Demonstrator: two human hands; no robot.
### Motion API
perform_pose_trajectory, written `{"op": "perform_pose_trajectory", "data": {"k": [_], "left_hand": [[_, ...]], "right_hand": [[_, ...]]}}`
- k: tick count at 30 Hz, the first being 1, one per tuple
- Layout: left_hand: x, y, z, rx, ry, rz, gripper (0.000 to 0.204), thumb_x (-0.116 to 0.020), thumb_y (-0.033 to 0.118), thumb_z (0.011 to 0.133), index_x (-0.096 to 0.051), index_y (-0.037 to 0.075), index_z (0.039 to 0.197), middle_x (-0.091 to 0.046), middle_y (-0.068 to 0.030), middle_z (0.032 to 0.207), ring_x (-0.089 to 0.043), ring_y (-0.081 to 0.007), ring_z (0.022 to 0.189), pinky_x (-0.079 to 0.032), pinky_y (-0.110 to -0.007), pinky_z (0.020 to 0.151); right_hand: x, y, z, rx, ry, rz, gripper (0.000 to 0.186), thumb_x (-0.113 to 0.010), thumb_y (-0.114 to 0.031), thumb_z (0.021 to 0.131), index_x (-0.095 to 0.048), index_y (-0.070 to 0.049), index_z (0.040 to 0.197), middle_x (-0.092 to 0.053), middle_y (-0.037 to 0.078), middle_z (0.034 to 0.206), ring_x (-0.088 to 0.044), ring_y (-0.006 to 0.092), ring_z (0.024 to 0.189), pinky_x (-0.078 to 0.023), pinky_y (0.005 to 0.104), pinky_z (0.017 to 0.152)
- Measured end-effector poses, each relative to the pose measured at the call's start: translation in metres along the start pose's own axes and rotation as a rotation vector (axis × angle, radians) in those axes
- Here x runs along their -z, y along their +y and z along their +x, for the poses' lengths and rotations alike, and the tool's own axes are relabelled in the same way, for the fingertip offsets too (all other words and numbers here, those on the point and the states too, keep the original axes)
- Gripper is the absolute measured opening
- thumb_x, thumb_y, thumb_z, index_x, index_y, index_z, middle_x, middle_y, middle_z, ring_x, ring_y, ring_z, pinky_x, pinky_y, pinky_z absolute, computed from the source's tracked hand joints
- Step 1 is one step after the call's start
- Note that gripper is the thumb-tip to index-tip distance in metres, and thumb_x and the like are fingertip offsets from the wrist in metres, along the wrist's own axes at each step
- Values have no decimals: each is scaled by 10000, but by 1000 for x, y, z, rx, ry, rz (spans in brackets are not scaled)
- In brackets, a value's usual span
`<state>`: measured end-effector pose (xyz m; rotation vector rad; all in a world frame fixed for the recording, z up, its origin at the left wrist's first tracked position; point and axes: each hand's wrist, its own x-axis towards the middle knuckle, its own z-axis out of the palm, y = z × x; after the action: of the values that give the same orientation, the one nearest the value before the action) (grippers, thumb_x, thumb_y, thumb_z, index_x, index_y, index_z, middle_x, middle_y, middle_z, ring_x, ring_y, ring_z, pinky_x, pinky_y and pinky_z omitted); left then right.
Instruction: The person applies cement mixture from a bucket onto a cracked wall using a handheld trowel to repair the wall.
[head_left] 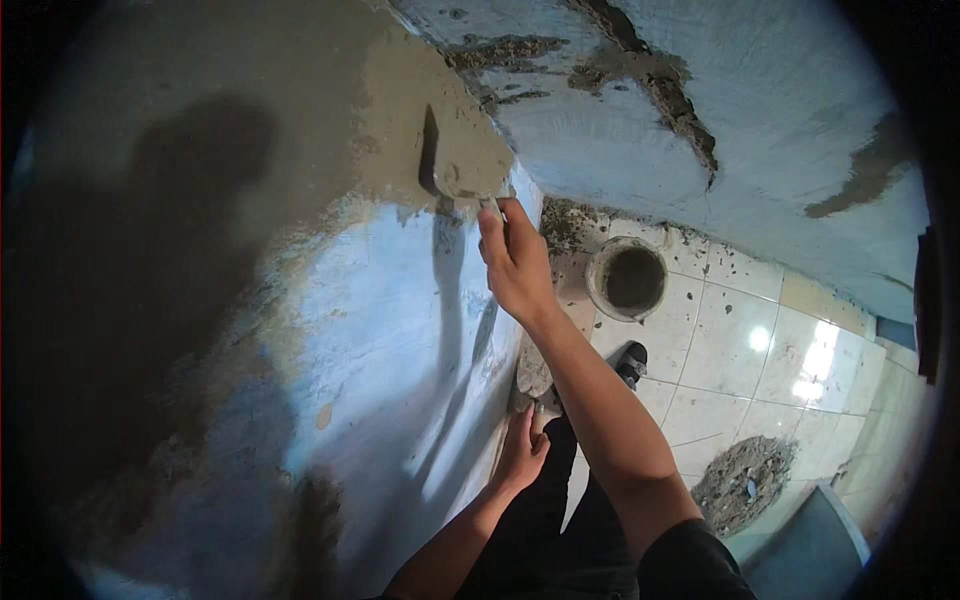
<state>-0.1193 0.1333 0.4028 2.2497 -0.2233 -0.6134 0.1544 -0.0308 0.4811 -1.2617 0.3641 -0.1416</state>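
Note:
My right hand (515, 260) is closed round the handle of a flat trowel (458, 178), whose blade lies at the lower edge of the wet grey plaster (380, 130) on the left wall, above bare pale-blue paint (360, 300). A dark shadow of the tool falls beside it. Lower down, my left hand (522, 455) grips the handle of a second tool (532, 370), which has a pale, grey-smeared blade and is held close to the wall.
A round bucket (630, 285) of grey mix stands on white floor tiles (730, 350) near my shoe (630, 360). The facing wall (820, 90) has cracks and grey patches. A rubble pile (740, 480) lies right, by a bluish-grey object (800, 550).

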Motion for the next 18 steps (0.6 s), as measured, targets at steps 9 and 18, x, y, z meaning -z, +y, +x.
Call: {"op": "perform_pose_trajectory", "data": {"k": [9, 18], "left_hand": [[4, 1, -5, 70, -30, -16, 660, -627, 40, 913, -345, -51, 1503, -515, -252, 1210, -548, -384, 1080, -463, -446, 950], [-4, 4, 4, 81, -40, -29, 647, -622, 47, 913, -356, -47, 1495, -518, -261, 1244, -544, -409, 1147, -458, -461, 990]], "right_hand": [[-6, -29, -51, 83, -186, -251, 276, -531, -304, 1062, -538, -38, 1136, -578, 224, 653, -617, 431, 622, -468, 452, 587], [0, -4, -1, -19, -3, -130, 306, -512, -326, 1076, -544, -22, 1093, -550, 167, 639, -541, 278, 560, -442, 394, 578]]}}
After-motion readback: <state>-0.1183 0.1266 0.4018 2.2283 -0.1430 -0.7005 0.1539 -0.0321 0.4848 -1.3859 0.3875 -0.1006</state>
